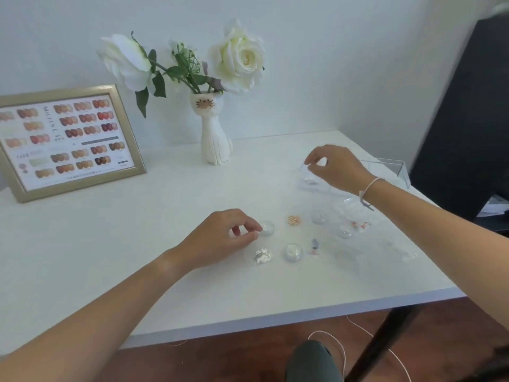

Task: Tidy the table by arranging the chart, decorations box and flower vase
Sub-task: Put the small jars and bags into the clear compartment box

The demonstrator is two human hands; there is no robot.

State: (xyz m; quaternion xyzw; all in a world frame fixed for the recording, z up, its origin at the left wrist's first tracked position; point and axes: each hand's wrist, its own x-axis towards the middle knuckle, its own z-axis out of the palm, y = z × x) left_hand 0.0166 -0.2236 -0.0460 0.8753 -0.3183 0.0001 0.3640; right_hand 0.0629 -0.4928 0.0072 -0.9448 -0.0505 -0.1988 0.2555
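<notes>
The gold-framed nail colour chart (68, 142) leans against the wall at the back left. To its right stands a white cat-shaped vase (213, 133) holding white roses (239, 56). The clear decorations box (311, 181) lies open at the right, its lid (391, 166) behind my wrist. My right hand (337, 168) hovers over the box, thumb and forefinger pinched at its near-left corner. My left hand (228, 235) rests mid-table, fingertips pinched on the edge of a small round clear pot (267, 226).
Loose on the white table (137, 244) lie gold beads (293, 219), white flakes (263, 255), a dark charm (314, 245), more clear pots (293, 252) (319, 218) and plastic bags (360, 224). A black cabinet (468, 119) stands right of the table.
</notes>
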